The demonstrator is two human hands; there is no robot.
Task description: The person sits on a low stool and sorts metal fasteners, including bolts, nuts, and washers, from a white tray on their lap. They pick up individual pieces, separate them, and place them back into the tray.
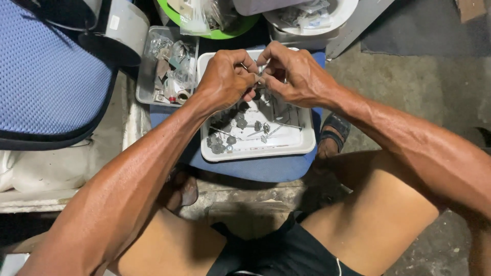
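From the head camera, both hands meet above the far end of a white rectangular plastic tray. The left hand and the right hand are each pinched, fingertips together, on a small thin metal piece held between them. It is mostly hidden by the fingers, so its long axis and which way it points cannot be told.

The tray has rounded corners and a raised rim, and holds small grey metal parts: round toothed or disc-like pieces clustered at its left, thin pins lying mostly crosswise towards its middle. Its near right part is bare. It rests on a blue padded stool, whose edge shows just beyond the tray's near rim.

Just left of the white tray sits a clear plastic tray of mixed small parts and bags. A green bowl and a white bowl lie beyond. A blue mesh chair seat fills the left, grey concrete floor the right.
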